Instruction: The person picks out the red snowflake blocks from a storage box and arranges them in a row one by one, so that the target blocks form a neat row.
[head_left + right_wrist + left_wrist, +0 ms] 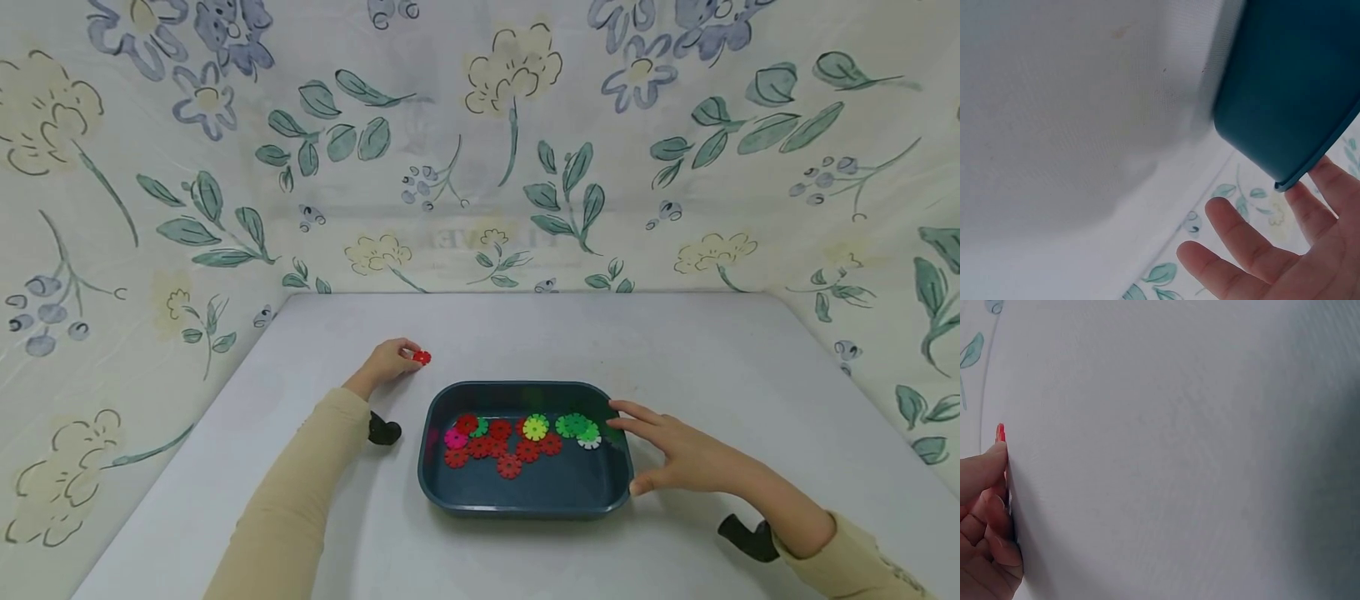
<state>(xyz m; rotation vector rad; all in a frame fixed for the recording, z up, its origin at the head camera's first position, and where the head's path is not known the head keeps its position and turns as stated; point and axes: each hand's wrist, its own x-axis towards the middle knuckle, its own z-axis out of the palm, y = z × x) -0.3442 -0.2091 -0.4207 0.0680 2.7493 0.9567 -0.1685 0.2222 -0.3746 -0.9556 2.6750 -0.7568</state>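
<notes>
Beyond the tray's left back corner, my left hand (392,360) pinches a red notched plastic disc (422,357) close to the tabletop. In the left wrist view only the disc's thin red edge (1000,432) shows above the thumb. My right hand (678,454) reaches to the right end of the dark blue-green tray (525,507), with spread fingers touching its rim. Two fingertips meet the rim in the right wrist view, while the others stand apart from it. Inside the tray lie several red discs (509,466), a pink disc (454,438), a yellow disc (536,427) and several green discs (575,425).
The tray stands on a white-covered table (555,333). A floral cloth (465,167) hangs behind and at both sides of it. A black wrist device (385,430) shows beside the left sleeve, and another black device (750,538) by the right wrist.
</notes>
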